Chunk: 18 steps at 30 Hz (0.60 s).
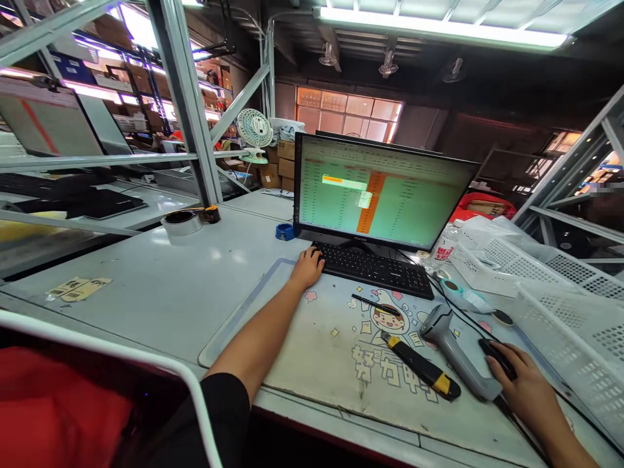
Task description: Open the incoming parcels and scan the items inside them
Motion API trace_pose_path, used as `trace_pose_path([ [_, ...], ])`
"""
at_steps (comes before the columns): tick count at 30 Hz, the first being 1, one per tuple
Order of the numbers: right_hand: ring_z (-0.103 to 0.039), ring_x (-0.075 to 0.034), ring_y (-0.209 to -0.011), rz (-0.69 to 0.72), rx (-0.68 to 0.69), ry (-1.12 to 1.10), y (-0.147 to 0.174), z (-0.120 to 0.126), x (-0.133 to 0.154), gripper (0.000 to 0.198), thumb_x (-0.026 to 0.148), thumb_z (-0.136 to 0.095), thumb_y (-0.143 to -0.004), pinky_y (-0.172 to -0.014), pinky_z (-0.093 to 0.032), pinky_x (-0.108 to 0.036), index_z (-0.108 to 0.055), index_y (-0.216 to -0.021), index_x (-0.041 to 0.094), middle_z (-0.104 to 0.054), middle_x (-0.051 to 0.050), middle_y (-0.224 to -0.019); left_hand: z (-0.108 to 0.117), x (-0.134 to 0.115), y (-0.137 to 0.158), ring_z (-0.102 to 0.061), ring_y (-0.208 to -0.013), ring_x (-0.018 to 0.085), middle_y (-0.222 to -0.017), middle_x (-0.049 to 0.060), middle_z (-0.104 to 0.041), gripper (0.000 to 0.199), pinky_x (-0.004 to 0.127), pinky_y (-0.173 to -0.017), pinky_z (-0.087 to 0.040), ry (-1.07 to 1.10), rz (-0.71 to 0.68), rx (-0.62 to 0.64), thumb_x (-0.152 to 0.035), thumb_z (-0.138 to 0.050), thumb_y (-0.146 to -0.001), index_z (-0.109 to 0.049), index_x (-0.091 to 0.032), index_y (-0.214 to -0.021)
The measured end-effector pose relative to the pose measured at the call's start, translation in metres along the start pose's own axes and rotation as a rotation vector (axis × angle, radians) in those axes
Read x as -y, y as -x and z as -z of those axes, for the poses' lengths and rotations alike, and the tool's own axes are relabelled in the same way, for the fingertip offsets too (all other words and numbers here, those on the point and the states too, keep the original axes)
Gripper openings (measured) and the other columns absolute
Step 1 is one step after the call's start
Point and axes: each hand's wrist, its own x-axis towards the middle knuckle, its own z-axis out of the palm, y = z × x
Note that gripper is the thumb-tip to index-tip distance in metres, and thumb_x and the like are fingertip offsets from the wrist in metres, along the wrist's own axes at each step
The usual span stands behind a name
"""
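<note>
My left hand [308, 268] rests on the left end of a black keyboard [373, 268], fingers stretched over the keys and holding nothing. Around a black computer mouse [498, 359] at the right, my right hand [529, 387] is closed, its palm partly hiding it. Just left of that hand lies a grey barcode scanner [458, 354] with its cable. A yellow and black utility knife [422, 367] and a black pen [375, 304] lie on the printed desk mat [312, 344]. Behind the keyboard stands a monitor [375, 195] showing a table with an orange column.
White perforated baskets [570, 331] stand along the right side. Tape rolls [181, 223] sit at the left, and a small blue object [285, 231] is beside the monitor. A metal frame post [185, 97] rises at the left. A white curved bar [146, 357] crosses the lower left.
</note>
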Motion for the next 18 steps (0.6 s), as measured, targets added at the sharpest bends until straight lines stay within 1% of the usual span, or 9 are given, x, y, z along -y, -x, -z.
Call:
trace_pose_path([
  [5, -0.07, -0.034, -0.119, 0.001, -0.036, 0.047, 0.0023, 0.0027, 0.012, 0.064, 0.07, -0.043, -0.098, -0.104, -0.058, -0.048, -0.072, -0.13, 0.022, -0.066, -0.014, -0.136, -0.0021, 0.0023, -0.0023, -0.045, -0.145, 0.038, -0.163, 0.015, -0.047, 0.041, 0.055, -0.12, -0.047, -0.005, -0.005, -0.005, -0.037, -0.043, -0.108, -0.064, -0.019, -0.138],
  [12, -0.069, -0.035, -0.118, -0.012, -0.066, 0.092, 0.0014, 0.0004, 0.0076, 0.063, 0.066, -0.043, -0.1, -0.102, -0.058, -0.05, -0.073, -0.13, 0.019, -0.065, -0.016, -0.137, -0.0059, 0.005, -0.0053, -0.044, -0.147, 0.04, -0.164, 0.016, -0.046, 0.045, 0.057, -0.12, -0.047, -0.025, 0.007, -0.01, -0.039, -0.042, -0.108, -0.064, -0.017, -0.141],
  [15, -0.068, -0.035, -0.118, -0.006, -0.074, 0.097, 0.001, -0.0005, 0.0072, 0.062, 0.063, -0.044, -0.101, -0.104, -0.057, -0.051, -0.073, -0.13, 0.018, -0.065, -0.018, -0.136, -0.0066, 0.0052, -0.006, -0.044, -0.147, 0.039, -0.164, 0.016, -0.046, 0.045, 0.055, -0.12, -0.048, -0.034, 0.007, -0.015, -0.039, -0.043, -0.108, -0.064, -0.017, -0.141],
  [18, -0.067, -0.035, -0.121, -0.002, -0.076, 0.091, 0.0011, 0.0003, 0.0097, 0.058, 0.06, -0.045, -0.101, -0.106, -0.056, -0.051, -0.073, -0.13, 0.019, -0.065, -0.017, -0.135, -0.0072, 0.0058, -0.0069, -0.045, -0.146, 0.039, -0.162, 0.016, -0.047, 0.045, 0.055, -0.121, -0.046, -0.041, 0.002, -0.021, -0.039, -0.043, -0.108, -0.064, -0.016, -0.141],
])
